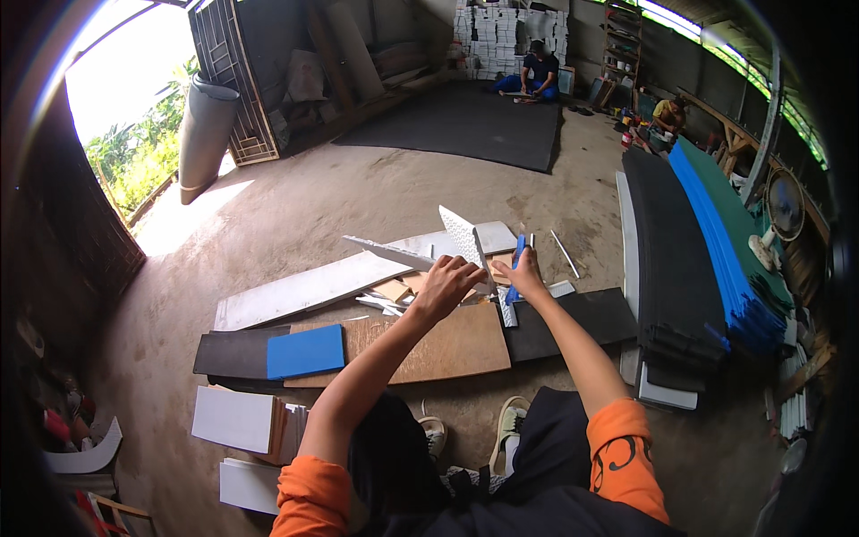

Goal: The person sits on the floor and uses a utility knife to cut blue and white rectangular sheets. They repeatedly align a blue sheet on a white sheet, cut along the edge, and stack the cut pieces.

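My left hand is closed on the near end of white foam sheets: one white sheet reaches out to the left, and another, a textured sheet, tilts upward. They meet at my fingers; whether they are joined there is hidden. Close beside it, my right hand is wrapped round a blue utility knife, held upright; its blade cannot be made out. Both hands are above a brown board and a heap of white and tan offcuts.
A blue sheet lies on the board's left. White sheet stacks stand near my left leg. Tall black foam stacks and blue foam stacks line the right, near a fan. A person sits on a black mat; another is farther right.
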Demonstrator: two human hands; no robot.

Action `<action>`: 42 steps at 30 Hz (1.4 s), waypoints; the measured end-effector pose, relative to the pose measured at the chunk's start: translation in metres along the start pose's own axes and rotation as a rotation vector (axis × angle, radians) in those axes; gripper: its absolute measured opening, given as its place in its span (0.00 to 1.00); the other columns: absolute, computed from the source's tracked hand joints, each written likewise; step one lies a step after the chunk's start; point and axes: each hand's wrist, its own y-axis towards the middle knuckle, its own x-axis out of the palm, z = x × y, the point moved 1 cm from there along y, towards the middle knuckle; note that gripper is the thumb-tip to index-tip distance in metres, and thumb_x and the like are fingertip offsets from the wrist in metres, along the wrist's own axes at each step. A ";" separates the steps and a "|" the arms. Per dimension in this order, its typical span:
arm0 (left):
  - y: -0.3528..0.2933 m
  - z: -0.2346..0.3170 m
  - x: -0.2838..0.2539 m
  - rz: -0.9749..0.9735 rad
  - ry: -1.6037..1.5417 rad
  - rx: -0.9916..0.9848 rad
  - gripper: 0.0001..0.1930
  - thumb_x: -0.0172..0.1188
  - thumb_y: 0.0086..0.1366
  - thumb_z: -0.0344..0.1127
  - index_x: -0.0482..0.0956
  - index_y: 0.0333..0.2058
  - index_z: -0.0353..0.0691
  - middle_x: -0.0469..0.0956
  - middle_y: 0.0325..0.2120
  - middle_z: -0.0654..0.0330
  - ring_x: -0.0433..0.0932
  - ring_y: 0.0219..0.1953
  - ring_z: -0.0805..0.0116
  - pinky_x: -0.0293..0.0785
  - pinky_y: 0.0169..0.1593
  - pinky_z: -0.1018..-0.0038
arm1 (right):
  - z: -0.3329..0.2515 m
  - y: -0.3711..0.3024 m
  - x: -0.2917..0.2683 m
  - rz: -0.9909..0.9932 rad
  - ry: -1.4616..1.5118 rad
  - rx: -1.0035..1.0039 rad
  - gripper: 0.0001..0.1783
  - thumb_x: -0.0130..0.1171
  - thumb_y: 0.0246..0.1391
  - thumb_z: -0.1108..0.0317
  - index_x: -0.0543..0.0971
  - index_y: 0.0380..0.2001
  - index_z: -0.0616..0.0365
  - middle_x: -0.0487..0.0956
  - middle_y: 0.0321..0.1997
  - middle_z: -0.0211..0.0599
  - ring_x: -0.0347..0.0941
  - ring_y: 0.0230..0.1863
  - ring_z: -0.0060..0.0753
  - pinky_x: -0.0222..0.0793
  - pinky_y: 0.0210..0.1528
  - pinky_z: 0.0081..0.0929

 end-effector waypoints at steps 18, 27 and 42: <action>-0.012 -0.016 0.012 0.119 -0.108 0.164 0.13 0.52 0.52 0.33 0.71 0.38 0.49 0.73 0.37 0.68 0.69 0.43 0.70 0.61 0.48 0.70 | 0.014 -0.007 0.021 -0.400 0.791 0.686 0.16 0.61 0.46 0.58 0.72 0.28 0.60 0.73 0.21 0.31 0.70 0.21 0.24 0.68 0.21 0.25; -0.003 -0.011 0.005 0.199 -0.140 0.111 0.11 0.53 0.52 0.35 0.72 0.37 0.49 0.72 0.33 0.69 0.69 0.41 0.71 0.62 0.47 0.72 | 0.077 0.042 0.043 0.047 1.317 0.935 0.12 0.57 0.45 0.77 0.70 0.35 0.67 0.74 0.36 0.46 0.73 0.35 0.43 0.71 0.39 0.47; -0.070 -0.060 0.013 0.192 -0.346 -0.342 0.10 0.58 0.51 0.27 0.74 0.35 0.39 0.74 0.34 0.57 0.72 0.37 0.59 0.68 0.42 0.68 | 0.175 0.033 0.030 0.482 1.156 1.075 0.12 0.55 0.47 0.76 0.67 0.37 0.65 0.71 0.39 0.48 0.71 0.37 0.47 0.73 0.34 0.41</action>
